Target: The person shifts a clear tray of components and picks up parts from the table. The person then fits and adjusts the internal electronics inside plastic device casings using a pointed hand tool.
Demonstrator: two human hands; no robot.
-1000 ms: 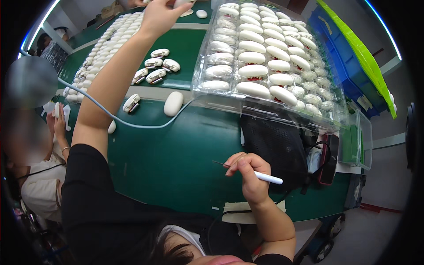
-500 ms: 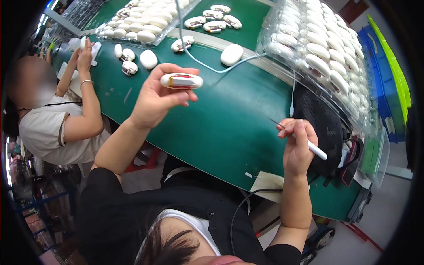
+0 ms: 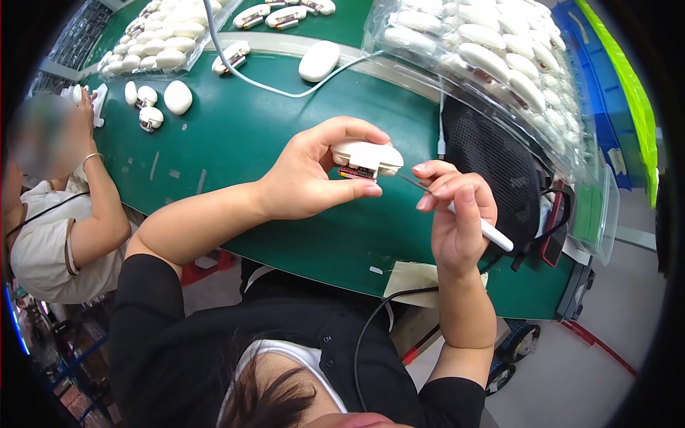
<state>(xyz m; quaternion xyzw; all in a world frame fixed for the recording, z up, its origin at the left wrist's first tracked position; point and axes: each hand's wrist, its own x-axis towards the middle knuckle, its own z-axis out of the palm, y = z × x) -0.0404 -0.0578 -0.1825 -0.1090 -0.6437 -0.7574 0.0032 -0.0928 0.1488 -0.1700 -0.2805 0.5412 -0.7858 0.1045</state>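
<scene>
My left hand grips an opened white oval plastic casing between thumb and fingers, above the green table. Parts with red and yellow edges show along the casing's near side. In my right hand, pinched in the fingers, is a thin tool with a white handle and a slim dark metal shaft. The shaft points left, its tip at the casing's right end; whether it touches cannot be made out.
Clear plastic trays of white casings stand stacked at the far right, beside a black mesh bag. Loose casings and a pale cable lie on the green table. A co-worker sits at the left.
My left hand has moved right with the casing and turned it, so its inner parts now face nearer me. The tool's tip has come up to the casing. The whole view has shifted.
</scene>
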